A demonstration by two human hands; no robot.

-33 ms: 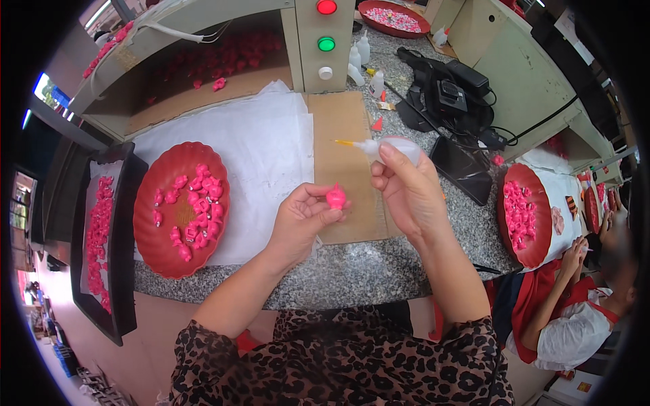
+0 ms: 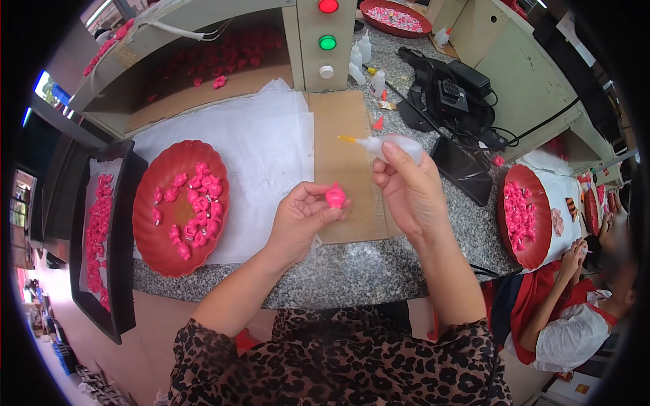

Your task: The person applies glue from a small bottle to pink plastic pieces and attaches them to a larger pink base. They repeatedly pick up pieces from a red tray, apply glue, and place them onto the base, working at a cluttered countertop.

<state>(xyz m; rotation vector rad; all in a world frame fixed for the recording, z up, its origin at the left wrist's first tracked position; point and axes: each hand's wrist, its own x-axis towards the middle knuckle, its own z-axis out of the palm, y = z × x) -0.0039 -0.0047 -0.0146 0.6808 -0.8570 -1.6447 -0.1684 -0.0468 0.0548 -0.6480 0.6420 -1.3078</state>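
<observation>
My left hand point(image 2: 303, 215) pinches a small glossy pink figurine point(image 2: 335, 197) between thumb and fingers, above a sheet of brown cardboard point(image 2: 336, 122). To its right, my right hand point(image 2: 409, 186) grips a small translucent white squeeze bottle point(image 2: 401, 146). The bottle lies nearly level, its yellow nozzle tip point(image 2: 348, 139) pointing left, above and apart from the figurine. A red scalloped dish point(image 2: 150, 237) on the left holds several pink figurines point(image 2: 203, 196) like the one in my hand. Fingers hide part of both held things.
Far left, a black tray point(image 2: 128, 271) holds many pink pieces. White paper point(image 2: 264, 149) covers the granite worktop point(image 2: 338, 277). Black cables and a device point(image 2: 450, 95) lie at the back right, near white bottles point(image 2: 364, 47). A co-worker point(image 2: 575, 325) sits right, beside another red dish point(image 2: 542, 250).
The bottle's nozzle tip has shifted slightly right and up. Both hands keep their hold.
</observation>
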